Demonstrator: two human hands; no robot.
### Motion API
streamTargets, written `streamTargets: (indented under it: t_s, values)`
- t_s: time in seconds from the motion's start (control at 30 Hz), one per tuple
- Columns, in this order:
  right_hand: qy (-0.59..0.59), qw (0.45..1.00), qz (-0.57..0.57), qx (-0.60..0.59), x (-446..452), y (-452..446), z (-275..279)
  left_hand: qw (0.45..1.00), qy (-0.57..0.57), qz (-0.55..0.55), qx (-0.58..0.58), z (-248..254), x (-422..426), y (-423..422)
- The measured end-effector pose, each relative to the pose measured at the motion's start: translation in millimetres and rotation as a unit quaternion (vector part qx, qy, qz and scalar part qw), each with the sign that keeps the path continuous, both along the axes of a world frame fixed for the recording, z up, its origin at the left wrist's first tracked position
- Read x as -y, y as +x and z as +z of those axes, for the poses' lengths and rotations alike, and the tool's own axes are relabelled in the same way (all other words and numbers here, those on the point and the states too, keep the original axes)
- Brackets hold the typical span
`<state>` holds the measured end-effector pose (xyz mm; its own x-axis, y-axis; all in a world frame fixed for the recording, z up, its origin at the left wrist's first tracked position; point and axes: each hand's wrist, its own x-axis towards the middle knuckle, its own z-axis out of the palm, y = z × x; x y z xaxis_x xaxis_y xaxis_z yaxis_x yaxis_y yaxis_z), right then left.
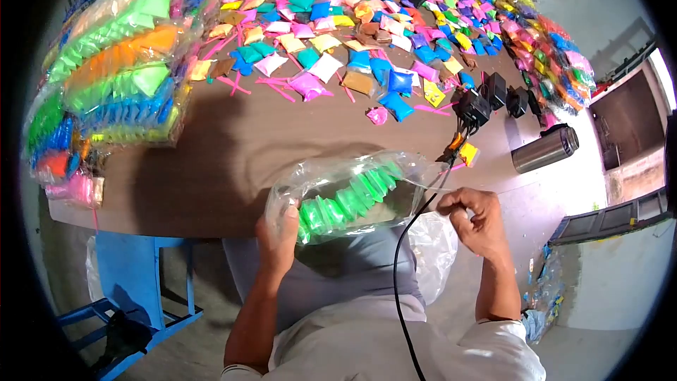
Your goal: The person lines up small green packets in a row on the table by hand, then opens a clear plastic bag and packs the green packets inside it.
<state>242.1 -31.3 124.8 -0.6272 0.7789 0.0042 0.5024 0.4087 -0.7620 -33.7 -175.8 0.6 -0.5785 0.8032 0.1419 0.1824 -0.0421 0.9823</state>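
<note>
A clear plastic bag (317, 176) with a row of small green packets (345, 204) inside is held over the table's front edge. My left hand (280, 240) grips the bag's left end, thumb on top. To the right, my right hand (476, 219) is closed, its fingertips pinched near a thin strand that runs toward the bag's right end; what they hold is too small to make out. A black cable (397, 275) hangs between the bag and my right hand.
Many colourful small packets (324, 67) cover the far part of the table (211, 197). Filled bags are stacked at left (120, 63) and right (550, 56). Black adapters (474, 107) and a steel bottle (543, 149) stand or lie at right. A blue chair (130, 268) is below left.
</note>
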Motion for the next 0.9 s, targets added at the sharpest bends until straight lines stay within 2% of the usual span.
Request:
streamTargets:
  t_s: [0.03, 0.1, 0.13, 0.23, 0.27, 0.37, 0.43, 0.5, 0.53, 0.57, 0.63, 0.67, 0.7, 0.73, 0.8, 0.87, 0.9]
  values:
    - [0.0, 1.0, -0.001, -0.004, -3.2, 3.2, -5.0, 0.999, -0.017, 0.003, 0.029, -1.3, 0.5, -0.7]
    - [0.119, 0.989, -0.033, 0.085, -11.9, 3.7, -10.3, 0.999, -0.041, 0.002, 0.018, 2.4, -0.4, -3.4]
    - [0.076, 0.986, -0.042, 0.144, -16.6, 5.9, -16.3, 0.998, -0.064, 0.0, 0.009, 4.7, -1.5, -4.8]
    - [0.072, 0.995, -0.02, 0.068, -33.3, -9.8, -32.8, 1.0, -0.011, -0.005, -0.004, 3.6, -4.1, -7.9]
    - [0.023, 1.0, -0.012, -0.009, -43.7, -11.4, -48.6, 0.999, -0.034, -0.004, 0.04, 6.7, -3.5, -9.1]
    - [-0.047, 0.999, 0.024, -0.006, -61.9, -24.0, -64.6, 0.998, -0.018, -0.013, 0.061, 3.1, 0.1, -17.8]
    - [-0.066, 0.997, 0.039, -0.028, -70.7, -34.3, -70.4, 0.996, -0.057, 0.008, 0.07, 13.5, -0.7, -19.5]
    - [-0.099, 0.991, 0.059, -0.061, -78.8, -46.7, -75.2, 0.99, -0.084, -0.016, 0.11, 22.3, -2.6, -25.2]
    - [-0.115, 0.986, 0.078, -0.087, -82.6, -50.6, -77.6, 0.994, -0.089, -0.019, 0.052, 12.3, -2.4, -34.3]
    - [-0.117, 0.986, 0.081, -0.09, -85.1, -54.5, -78.4, 0.995, -0.091, -0.016, 0.049, 10.5, -2.5, -42.5]
    - [-0.208, 0.967, 0.06, -0.134, -89.4, -61.0, -79.5, 0.993, -0.117, -0.002, -0.014, 10.8, -5.5, -58.1]
    - [-0.198, 0.969, 0.056, -0.135, -93.5, -63.8, -83.2, 0.993, -0.119, -0.001, -0.016, 12.0, -6.9, -65.2]
    - [-0.199, 0.969, 0.057, -0.138, -96.5, -66.1, -86.6, 0.993, -0.084, 0.028, 0.081, 13.7, -8.2, -71.8]
    - [-0.178, 0.979, 0.039, -0.09, -99.7, -68.1, -89.4, 0.981, -0.047, 0.057, 0.178, 14.5, -8.2, -77.6]
    - [-0.155, 0.987, 0.022, -0.038, -103.2, -74.0, -96.3, 0.982, -0.056, 0.08, 0.162, 7.5, -7.8, -91.3]
    - [-0.155, 0.986, 0.02, -0.061, -101.3, -74.1, -95.2, 0.981, -0.064, 0.104, 0.148, -0.1, -7.0, -97.4]
    - [-0.156, 0.984, 0.018, -0.081, -98.1, -75.8, -92.1, 0.99, -0.043, 0.101, 0.087, 1.2, -7.2, -95.4]
